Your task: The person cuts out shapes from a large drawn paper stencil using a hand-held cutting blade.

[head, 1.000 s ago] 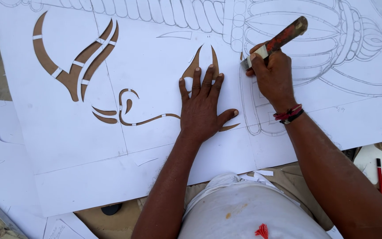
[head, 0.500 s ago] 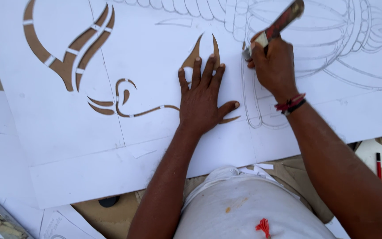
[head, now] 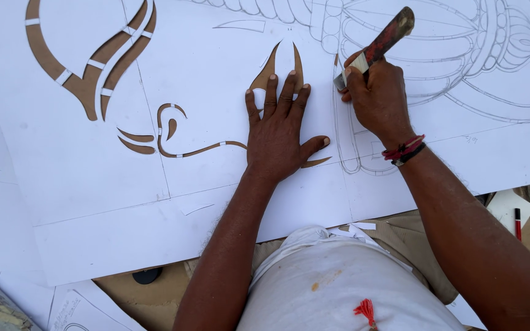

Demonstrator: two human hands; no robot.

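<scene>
Left hand: my left hand (head: 280,138) lies flat on the white stencil sheet (head: 216,67), fingers (head: 270,92) spread, just below the pointed cut-out (head: 277,64).
Right hand: my right hand (head: 375,98) is just right of that cut-out, fingers pinching the knife (head: 375,46) tight.
Knife: red-handled, tilted, its tip on the sheet's pencilled lines.
Sheet: brown shows through its curved cuts, left of the cut-out.

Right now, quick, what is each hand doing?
Left hand: open, fingers spread flat on the white sheet.
Right hand: closed around the red-handled knife.
</scene>
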